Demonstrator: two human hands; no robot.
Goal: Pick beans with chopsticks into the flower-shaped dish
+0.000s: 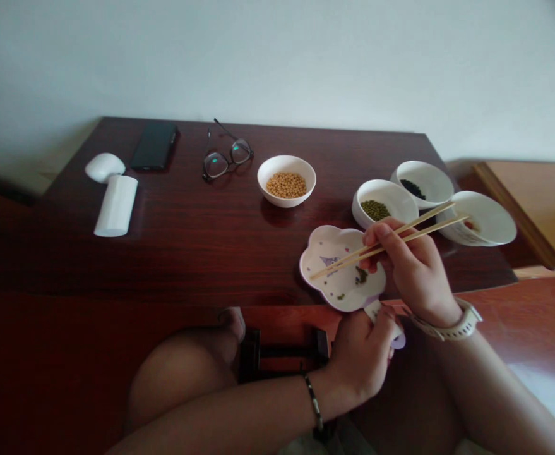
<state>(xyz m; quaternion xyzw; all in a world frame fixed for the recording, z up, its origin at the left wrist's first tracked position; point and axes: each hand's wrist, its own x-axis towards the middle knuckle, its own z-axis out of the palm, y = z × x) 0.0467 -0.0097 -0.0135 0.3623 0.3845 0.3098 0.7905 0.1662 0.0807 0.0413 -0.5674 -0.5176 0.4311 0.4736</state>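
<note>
With the right hand (pixel 414 275) pinching bamboo chopsticks (pixel 429 222) over the flower-shaped dish (pixel 327 246) and the left hand (pixel 360 360) clamped on its 6 o'clock rim, a tilt or slipped grip could send the green mung beans (pixel 361 275) sliding off.

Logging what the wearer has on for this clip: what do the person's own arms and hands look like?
Both arms are bare, with no sleeves, gloves or cables. The left hand has a thin dark bracelet with pale markings at the wrist. The right hand has a wide off-white wristband with a chunky strap; no watch face shows.
</note>
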